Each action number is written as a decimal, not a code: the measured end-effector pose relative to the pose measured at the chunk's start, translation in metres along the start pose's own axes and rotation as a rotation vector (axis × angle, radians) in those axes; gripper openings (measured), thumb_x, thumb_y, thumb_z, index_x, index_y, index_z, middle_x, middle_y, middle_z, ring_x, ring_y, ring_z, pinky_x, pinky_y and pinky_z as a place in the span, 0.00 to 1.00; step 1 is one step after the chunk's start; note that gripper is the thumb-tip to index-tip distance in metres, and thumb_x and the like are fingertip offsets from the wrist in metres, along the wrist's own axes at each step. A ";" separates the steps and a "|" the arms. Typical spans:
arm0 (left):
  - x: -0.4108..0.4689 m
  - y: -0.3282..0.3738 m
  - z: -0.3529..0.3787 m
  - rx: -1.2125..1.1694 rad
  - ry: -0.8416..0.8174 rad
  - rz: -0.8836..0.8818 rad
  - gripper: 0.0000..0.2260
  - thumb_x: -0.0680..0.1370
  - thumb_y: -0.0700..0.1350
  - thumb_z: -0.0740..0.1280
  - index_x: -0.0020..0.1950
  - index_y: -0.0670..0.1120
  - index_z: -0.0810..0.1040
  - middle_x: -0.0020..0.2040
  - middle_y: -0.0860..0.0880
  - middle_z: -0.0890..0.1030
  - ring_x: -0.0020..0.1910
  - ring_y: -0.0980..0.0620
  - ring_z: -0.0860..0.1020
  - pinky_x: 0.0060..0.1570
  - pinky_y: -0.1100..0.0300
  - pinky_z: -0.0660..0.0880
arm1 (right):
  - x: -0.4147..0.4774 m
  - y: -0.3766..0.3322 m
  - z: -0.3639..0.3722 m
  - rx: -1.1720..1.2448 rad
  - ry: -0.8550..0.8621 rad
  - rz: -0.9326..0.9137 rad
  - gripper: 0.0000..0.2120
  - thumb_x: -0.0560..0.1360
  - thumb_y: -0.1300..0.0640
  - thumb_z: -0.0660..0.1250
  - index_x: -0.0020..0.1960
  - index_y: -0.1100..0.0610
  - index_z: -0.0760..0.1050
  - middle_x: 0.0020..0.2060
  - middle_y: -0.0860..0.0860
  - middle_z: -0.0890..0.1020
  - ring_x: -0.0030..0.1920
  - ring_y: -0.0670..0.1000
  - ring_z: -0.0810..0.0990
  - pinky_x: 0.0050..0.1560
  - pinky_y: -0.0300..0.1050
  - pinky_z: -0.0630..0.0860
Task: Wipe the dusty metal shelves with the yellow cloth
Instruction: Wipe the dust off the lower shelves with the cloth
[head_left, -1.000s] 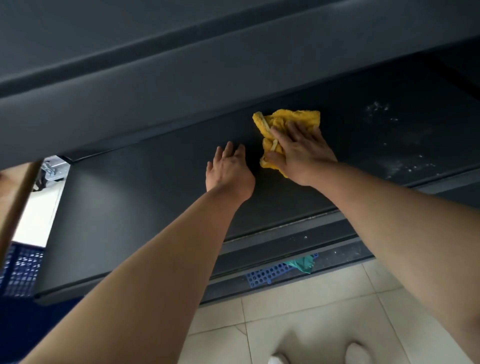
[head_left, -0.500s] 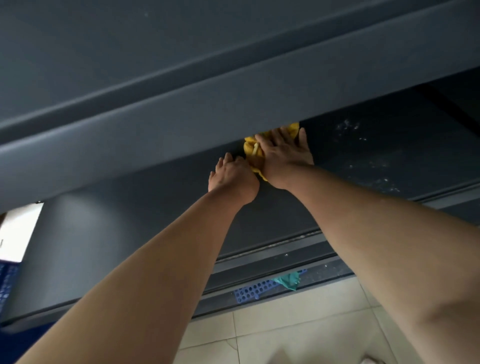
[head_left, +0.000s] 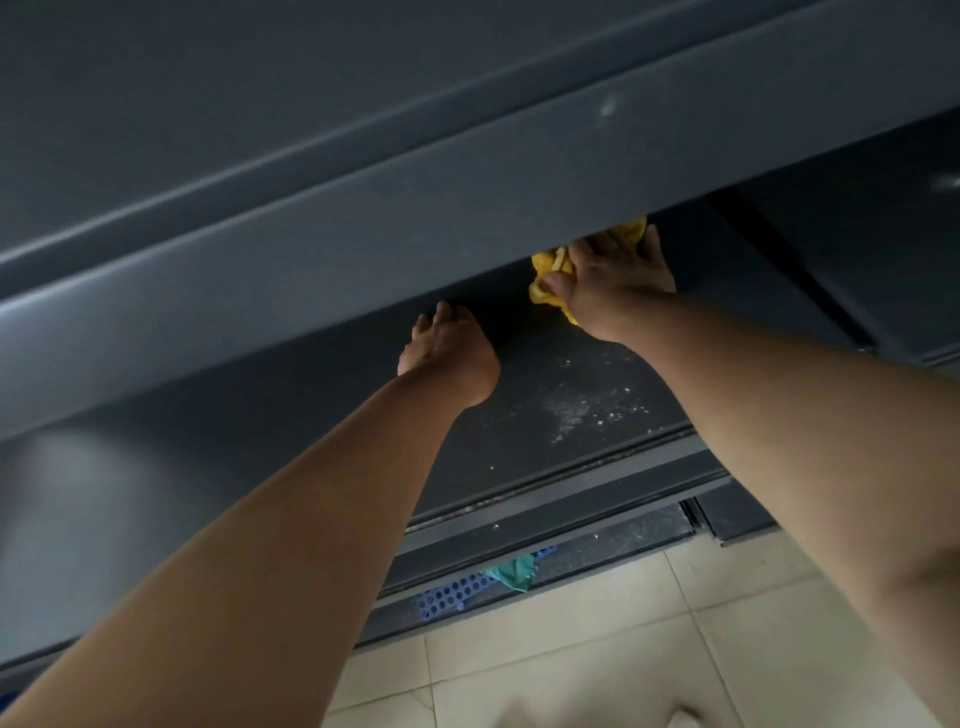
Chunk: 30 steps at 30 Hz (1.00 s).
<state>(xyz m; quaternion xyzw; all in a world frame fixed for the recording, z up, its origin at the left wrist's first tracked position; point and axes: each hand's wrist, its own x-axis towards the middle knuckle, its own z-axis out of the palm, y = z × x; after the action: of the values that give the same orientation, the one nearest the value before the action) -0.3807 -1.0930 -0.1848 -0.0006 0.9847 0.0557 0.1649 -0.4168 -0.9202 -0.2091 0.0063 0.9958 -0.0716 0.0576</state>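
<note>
Dusty shelf (head_left: 571, 405): right hand (head_left: 613, 283) presses yellow cloth (head_left: 548, 275) under upper shelf's edge (head_left: 467, 218).

Lighting: dim overall, soft and diffuse. Brightest zone: pale beige floor tiles (head_left: 597, 670) at the bottom. Dark grey metal shelf surface (head_left: 545, 415) in deep shadow under the upper grey metal shelf edge (head_left: 415, 208), darkest at the back. Soft pale sheen at the lower shelf's left end. Focus: slightly soft throughout; forearms nearest the camera blurred. Distortion: wide-angle slant and stretch of shelf lines towards the edges.
</note>
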 end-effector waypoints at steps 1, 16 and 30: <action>0.002 0.001 0.000 0.007 0.006 -0.008 0.29 0.78 0.39 0.62 0.77 0.43 0.54 0.77 0.45 0.56 0.74 0.42 0.56 0.68 0.48 0.62 | 0.000 0.010 -0.001 0.006 0.000 0.012 0.30 0.79 0.37 0.44 0.78 0.47 0.45 0.78 0.52 0.49 0.77 0.55 0.44 0.75 0.60 0.40; -0.005 -0.017 0.003 -0.067 0.014 0.005 0.28 0.80 0.40 0.56 0.78 0.47 0.51 0.79 0.49 0.49 0.77 0.48 0.51 0.73 0.53 0.52 | -0.060 0.090 -0.004 0.046 0.015 0.125 0.28 0.80 0.41 0.45 0.78 0.49 0.48 0.77 0.54 0.51 0.77 0.55 0.47 0.76 0.54 0.43; -0.071 -0.089 -0.008 -0.165 0.140 -0.166 0.25 0.75 0.34 0.57 0.72 0.43 0.64 0.73 0.46 0.64 0.71 0.43 0.64 0.65 0.49 0.65 | -0.116 0.000 0.011 0.056 -0.029 0.104 0.28 0.81 0.42 0.44 0.78 0.50 0.47 0.78 0.54 0.50 0.77 0.55 0.46 0.76 0.52 0.43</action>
<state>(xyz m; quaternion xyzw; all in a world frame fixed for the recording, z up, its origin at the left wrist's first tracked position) -0.3143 -1.1832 -0.1643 -0.0995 0.9825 0.1223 0.0990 -0.3005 -0.9226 -0.2065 0.0587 0.9907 -0.0962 0.0756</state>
